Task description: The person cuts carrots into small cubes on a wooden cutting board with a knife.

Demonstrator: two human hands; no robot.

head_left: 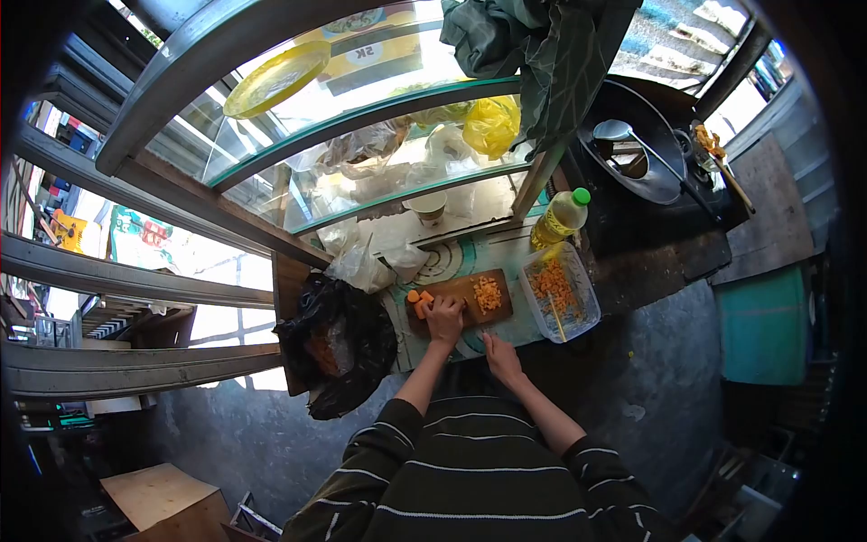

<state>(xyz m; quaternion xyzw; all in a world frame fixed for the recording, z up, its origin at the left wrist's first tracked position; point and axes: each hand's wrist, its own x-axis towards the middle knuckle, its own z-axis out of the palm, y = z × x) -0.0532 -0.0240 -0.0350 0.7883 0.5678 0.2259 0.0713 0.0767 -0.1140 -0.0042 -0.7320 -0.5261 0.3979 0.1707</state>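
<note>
A wooden cutting board (471,287) lies on the counter in front of me. My left hand (444,321) is over its left part, fingers bent down on a carrot piece that they mostly hide. Thick orange carrot chunks (420,298) lie just beyond those fingers. Small diced carrot (488,294) is heaped on the board's right side. My right hand (502,357) is closed at the counter's near edge, below the board; what it grips is hidden. To the right, a clear plastic container (587,312) holds more diced carrot and a light-coloured utensil handle.
A green-capped bottle (564,217) stands behind the container. At the right back, a wok (664,185) with a ladle (646,144) sits on the stove. A black plastic bag (361,352) is at the left. The glass display case (361,117) rises behind the board.
</note>
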